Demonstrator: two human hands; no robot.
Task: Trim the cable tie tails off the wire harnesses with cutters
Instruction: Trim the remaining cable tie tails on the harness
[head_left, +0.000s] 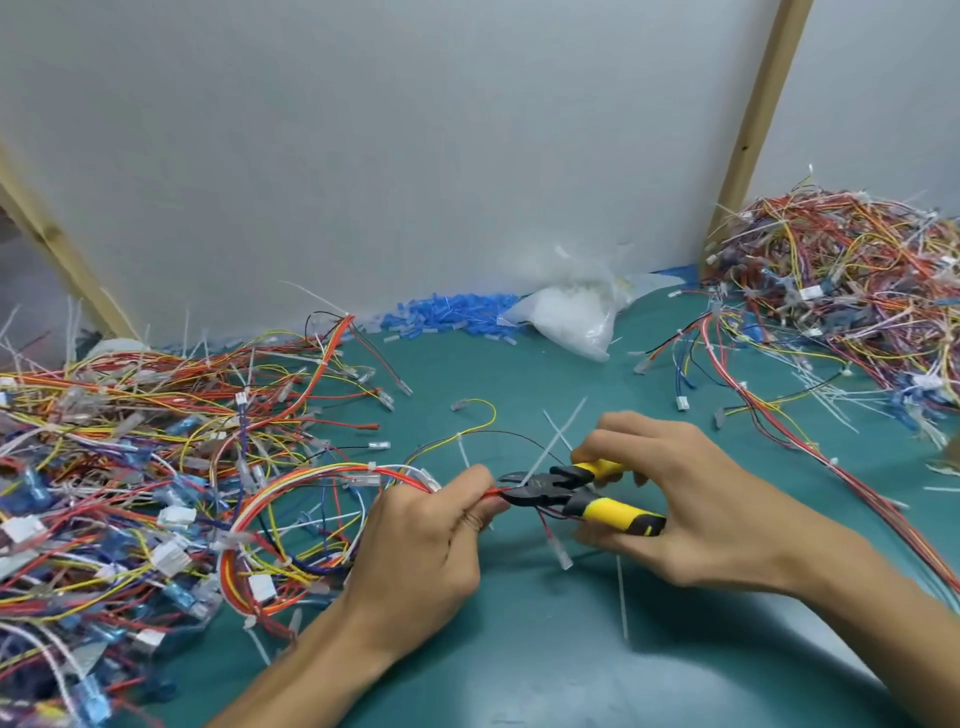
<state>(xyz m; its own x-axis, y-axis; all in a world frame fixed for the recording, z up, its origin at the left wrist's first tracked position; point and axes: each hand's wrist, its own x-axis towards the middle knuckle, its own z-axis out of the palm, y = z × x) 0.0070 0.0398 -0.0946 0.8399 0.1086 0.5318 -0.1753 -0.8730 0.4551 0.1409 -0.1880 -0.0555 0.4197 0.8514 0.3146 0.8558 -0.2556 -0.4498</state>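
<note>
Left hand pinches a multicoloured wire harness; right hand, at 3 o'clock, grips yellow-handled steel cutters. Best cut the white plastic tie tail flush, sparing wires.

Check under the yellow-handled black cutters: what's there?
Thin red wires and a clear-sleeved terminal hang beneath the cutters, above the green mat. The right hand hides whatever is under the handles.

Even bright light, soft shadows under forearms (lower right), slight blur, wide-angle bending at edges.
</note>
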